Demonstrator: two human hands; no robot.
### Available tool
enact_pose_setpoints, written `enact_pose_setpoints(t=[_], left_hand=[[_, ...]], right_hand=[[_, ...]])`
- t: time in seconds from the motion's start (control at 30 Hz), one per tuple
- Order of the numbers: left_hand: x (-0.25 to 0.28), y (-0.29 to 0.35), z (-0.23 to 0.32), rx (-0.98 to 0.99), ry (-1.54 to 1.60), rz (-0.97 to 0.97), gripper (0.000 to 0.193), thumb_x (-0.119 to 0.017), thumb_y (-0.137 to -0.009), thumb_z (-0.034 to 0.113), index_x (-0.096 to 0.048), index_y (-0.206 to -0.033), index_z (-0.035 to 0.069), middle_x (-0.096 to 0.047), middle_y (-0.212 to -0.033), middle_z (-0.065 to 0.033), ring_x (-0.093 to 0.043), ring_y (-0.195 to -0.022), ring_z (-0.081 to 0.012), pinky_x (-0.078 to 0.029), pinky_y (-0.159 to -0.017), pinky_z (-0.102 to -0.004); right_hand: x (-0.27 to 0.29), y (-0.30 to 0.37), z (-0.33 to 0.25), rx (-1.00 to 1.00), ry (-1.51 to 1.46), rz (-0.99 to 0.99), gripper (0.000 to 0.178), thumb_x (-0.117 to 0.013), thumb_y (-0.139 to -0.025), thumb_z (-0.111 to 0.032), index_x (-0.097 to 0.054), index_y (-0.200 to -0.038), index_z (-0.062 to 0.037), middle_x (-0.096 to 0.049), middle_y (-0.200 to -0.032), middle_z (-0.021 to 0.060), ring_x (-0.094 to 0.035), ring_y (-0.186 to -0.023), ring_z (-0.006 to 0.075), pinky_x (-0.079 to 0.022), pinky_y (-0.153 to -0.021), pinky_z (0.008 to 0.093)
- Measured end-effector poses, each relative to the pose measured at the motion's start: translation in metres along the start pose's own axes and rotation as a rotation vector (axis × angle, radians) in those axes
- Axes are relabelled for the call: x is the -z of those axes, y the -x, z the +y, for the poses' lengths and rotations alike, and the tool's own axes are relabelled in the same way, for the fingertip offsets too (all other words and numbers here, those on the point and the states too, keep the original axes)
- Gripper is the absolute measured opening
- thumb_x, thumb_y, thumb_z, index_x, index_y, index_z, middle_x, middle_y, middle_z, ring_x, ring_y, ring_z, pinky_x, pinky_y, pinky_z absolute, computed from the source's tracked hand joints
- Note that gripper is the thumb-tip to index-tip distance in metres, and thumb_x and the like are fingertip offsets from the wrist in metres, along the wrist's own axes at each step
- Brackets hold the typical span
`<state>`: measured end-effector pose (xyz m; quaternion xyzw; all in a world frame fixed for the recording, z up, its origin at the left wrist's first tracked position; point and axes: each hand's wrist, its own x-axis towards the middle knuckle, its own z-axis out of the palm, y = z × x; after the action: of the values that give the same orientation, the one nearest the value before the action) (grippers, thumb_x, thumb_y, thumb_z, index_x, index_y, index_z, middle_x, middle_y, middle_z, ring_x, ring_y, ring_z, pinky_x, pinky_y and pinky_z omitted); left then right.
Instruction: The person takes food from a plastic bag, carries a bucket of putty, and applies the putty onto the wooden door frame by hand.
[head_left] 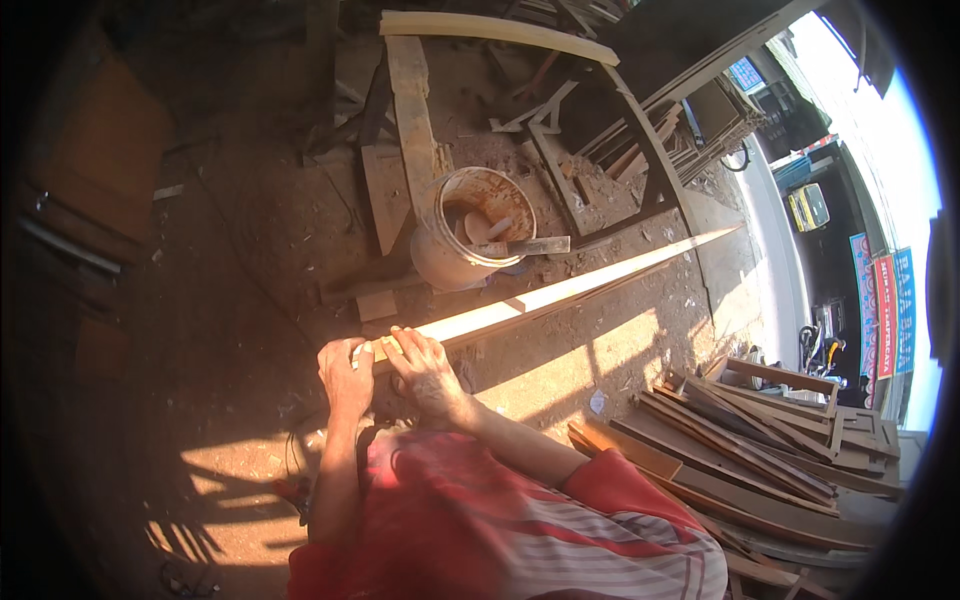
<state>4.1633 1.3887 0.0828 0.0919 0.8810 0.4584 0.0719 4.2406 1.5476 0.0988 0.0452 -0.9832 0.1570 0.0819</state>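
Observation:
A long, pale wooden plank (570, 293) runs from my hands toward the far right, its upper face bright in the sun. My left hand (346, 378) is closed at the plank's near end, fingers curled over it. Just to the right, my right hand (428, 372) grips the same plank, its fingers bent over the edge. The undersides of both grips are hidden. Beyond the plank stands a stained white bucket (437, 257) with stick-like tools inside. A flat, scraper-like piece (540, 246) lies across its rim.
A wooden frame with a pale top rail (500, 32) stands behind the bucket. At the lower right lies a heap of boards (740, 450). More panels (715, 125) lean at the upper right, near the sunlit street. Small scraps litter the dirt floor.

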Motion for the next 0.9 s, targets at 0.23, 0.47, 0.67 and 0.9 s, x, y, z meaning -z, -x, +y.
enact_pose_setpoints(t=[0.23,0.47,0.67,0.9], left_hand=[[0.006,-0.024,0.007,-0.017,-0.181,-0.055,0.030,-0.069,-0.095,0.036,-0.077,-0.096,0.007,-0.073,-0.105,-0.0153,-0.062,-0.109,-0.0361,-0.040,-0.103,-0.0490],[0.005,-0.019,0.008,-0.006,-0.088,-0.046,0.027,-0.074,-0.089,0.033,-0.078,-0.097,0.007,-0.073,-0.105,-0.0163,-0.063,-0.109,-0.0368,-0.047,-0.098,-0.0483],[0.008,-0.005,-0.003,-0.013,-0.054,-0.033,0.023,-0.076,-0.087,0.030,-0.078,-0.095,0.008,-0.073,-0.102,-0.0152,-0.064,-0.106,-0.0368,-0.047,-0.096,-0.0496],[0.008,-0.018,0.005,-0.005,-0.056,-0.078,0.028,-0.075,-0.090,0.037,-0.079,-0.095,0.010,-0.073,-0.103,-0.0137,-0.064,-0.109,-0.0350,-0.046,-0.098,-0.0487]], right_hand=[[0.027,-0.013,-0.006,0.000,-0.042,-0.101,0.076,-0.070,-0.078,-0.008,-0.048,-0.150,-0.0025,-0.045,-0.156,0.0239,-0.042,-0.145,0.0419,-0.036,-0.118,0.0543],[0.008,-0.004,-0.001,0.003,-0.027,-0.016,0.074,-0.070,-0.075,-0.007,-0.052,-0.146,-0.0026,-0.046,-0.156,0.0231,-0.044,-0.146,0.0398,-0.038,-0.117,0.0530],[0.006,0.011,-0.009,0.011,-0.091,-0.019,0.070,-0.067,-0.076,-0.005,-0.054,-0.145,-0.0021,-0.046,-0.155,0.0245,-0.044,-0.145,0.0411,-0.039,-0.117,0.0537],[0.020,0.016,0.010,0.009,-0.127,0.042,0.065,-0.068,-0.080,-0.001,-0.052,-0.143,0.0003,-0.048,-0.149,0.0267,-0.048,-0.139,0.0442,-0.041,-0.111,0.0536]])
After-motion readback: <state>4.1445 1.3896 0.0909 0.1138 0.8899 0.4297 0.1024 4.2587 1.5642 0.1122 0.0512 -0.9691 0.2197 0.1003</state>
